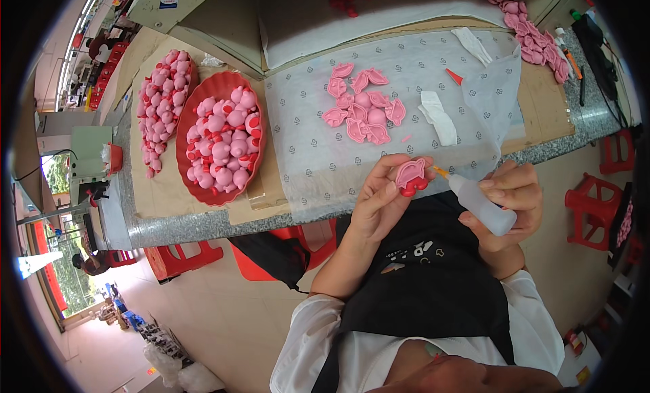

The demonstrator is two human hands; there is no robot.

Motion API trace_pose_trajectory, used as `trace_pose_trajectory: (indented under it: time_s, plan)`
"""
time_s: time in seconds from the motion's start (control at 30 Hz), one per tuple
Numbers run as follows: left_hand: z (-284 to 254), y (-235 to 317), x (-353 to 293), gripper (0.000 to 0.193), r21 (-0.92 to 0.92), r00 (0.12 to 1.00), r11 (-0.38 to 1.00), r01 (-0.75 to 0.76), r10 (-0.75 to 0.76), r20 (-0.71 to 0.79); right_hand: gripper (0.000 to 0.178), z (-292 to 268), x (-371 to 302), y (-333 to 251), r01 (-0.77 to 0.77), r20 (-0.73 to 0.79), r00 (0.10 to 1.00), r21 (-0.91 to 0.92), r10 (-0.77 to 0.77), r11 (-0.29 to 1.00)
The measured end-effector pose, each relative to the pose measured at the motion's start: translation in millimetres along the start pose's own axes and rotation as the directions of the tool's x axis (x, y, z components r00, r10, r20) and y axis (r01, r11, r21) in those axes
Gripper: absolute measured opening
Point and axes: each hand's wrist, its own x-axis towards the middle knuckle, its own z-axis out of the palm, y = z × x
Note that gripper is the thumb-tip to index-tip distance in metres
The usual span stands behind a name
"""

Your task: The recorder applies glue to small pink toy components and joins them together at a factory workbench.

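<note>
Between the thumb and fingers of my left hand (378, 198) is a small pink and red figure part (410, 174), its hollow, rimmed side turned up. My right hand (513, 202) grips a translucent white squeeze bottle (482, 204). The bottle's thin orange tip points left and sits close to the pink and red figure part; whether they touch I cannot tell. Beyond my hands, loose pink pieces (365, 114), some of them hollow shells and some round, lie in a cluster on a printed white sheet (305, 132).
Left of the sheet stands a scalloped red bowl (184, 139) full of pink and red pieces, with another heap (162, 98) beside it. Crumpled white tissue (440, 118) and a red cone tip (454, 76) lie to the right. More pink parts (531, 37) are at far right. Red stools (588, 210) stand below.
</note>
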Motion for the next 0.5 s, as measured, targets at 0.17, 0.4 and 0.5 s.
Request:
trace_pose_trajectory:
  time_s: [0.17,0.4,0.5]
  plan:
    - [1.9,1.1,0.4,0.04,-0.011,1.0,1.0,0.007,-0.007,0.004,0.047,4.0,-0.7,2.6,-0.022,0.001,1.0,0.013,0.022,1.0]
    - [-0.8,1.1,-0.8,0.039,-0.004,1.0,1.0,-0.011,0.01,-0.021,0.047,3.9,-1.9,1.4,-0.009,0.013,1.0,0.016,0.009,1.0]
    - [0.5,0.1,-0.3,0.039,-0.013,1.0,1.0,-0.021,0.021,-0.014,0.046,5.9,-2.4,2.6,-0.023,-0.002,1.0,0.03,0.023,0.999]
